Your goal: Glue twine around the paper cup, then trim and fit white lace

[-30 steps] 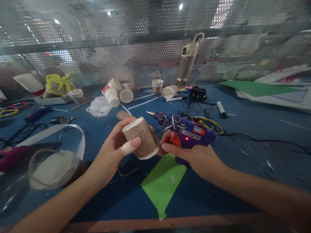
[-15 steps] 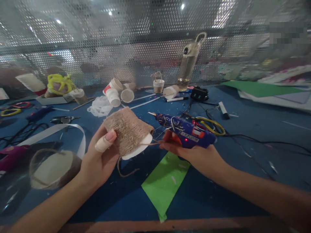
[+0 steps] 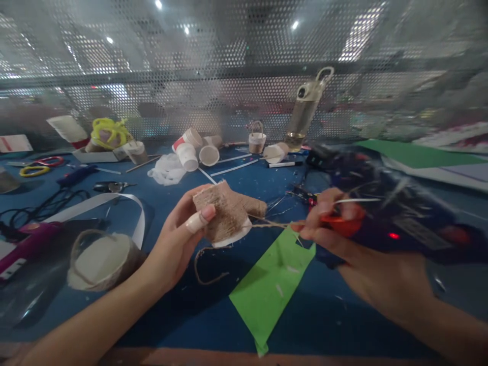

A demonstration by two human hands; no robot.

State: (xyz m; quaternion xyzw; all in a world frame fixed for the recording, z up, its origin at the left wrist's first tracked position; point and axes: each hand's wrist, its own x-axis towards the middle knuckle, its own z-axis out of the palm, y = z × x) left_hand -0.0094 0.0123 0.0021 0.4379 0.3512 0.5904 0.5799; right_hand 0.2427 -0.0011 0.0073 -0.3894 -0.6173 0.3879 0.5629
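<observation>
My left hand [image 3: 179, 239] grips a paper cup wrapped in brown jute twine [image 3: 224, 213], held on its side above the blue table [image 3: 183, 315], thumb with a plaster on top. A loose twine strand [image 3: 274, 224] runs from the cup to my right hand [image 3: 343, 239]. My right hand pinches that strand and also holds a blue hot glue gun [image 3: 396, 213] with an orange trigger, blurred by motion, its red light on.
A green paper sheet [image 3: 270, 290] lies under the hands. A twine-wrapped basket [image 3: 101, 259] and white strip sit at the left. Paper cups [image 3: 192, 150], scissors [image 3: 110, 187], a water bottle [image 3: 307, 109], cables and green card [image 3: 415, 155] lie farther back before a perforated metal screen.
My right hand with the glue gun has lifted and swung right, toward the camera, pulling the twine strand taut. The cup has turned slightly in my left hand.
</observation>
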